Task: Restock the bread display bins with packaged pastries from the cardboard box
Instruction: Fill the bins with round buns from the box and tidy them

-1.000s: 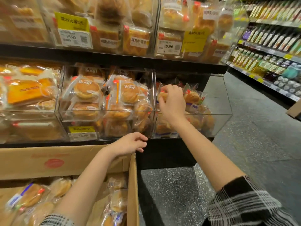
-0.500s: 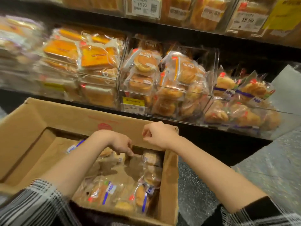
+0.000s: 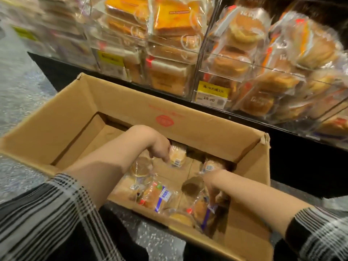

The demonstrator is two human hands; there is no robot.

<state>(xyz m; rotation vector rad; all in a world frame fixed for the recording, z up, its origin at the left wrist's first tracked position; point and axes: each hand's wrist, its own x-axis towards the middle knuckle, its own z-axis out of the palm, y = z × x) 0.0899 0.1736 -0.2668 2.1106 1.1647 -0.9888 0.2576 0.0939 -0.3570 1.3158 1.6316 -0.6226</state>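
Both hands reach down inside the cardboard box [image 3: 188,117], which sits open on the speckled floor [image 3: 20,95] in front of the shelf. Nearest the camera, the right hand [image 3: 213,187] works at the box's near right corner: its grip is narrow, fingers pinched onto the top edge of a clear-wrapped pastry with a blue label [image 3: 204,210], which leans against the near wall of the box. Whether the wrapper is lifted off the box bottom cannot be told. Just left of it in the box lies another packaged pastry with a blue and white label [image 3: 156,197], flat on the cardboard bottom, and a pale round one [image 3: 180,217] sits below it by the near wall.

Farther in, toward the box's middle, the left hand [image 3: 160,147] hangs with fingers curled downward, fingertips touching a pale wrapped bun [image 3: 178,157]; whether that grip has closed on it cannot be told. A round flat pastry in clear wrap [image 3: 141,166] lies just beside that hand. The left part of the box bottom is bare cardboard.

Beyond the box's far wall, clear display bins [image 3: 207,53] line the shelf, packed with wrapped breads; a yellow price tag [image 3: 212,93] reading 19.90 hangs on the bin front nearest the box. Plaid sleeves [image 3: 47,213] cover both forearms near the camera.
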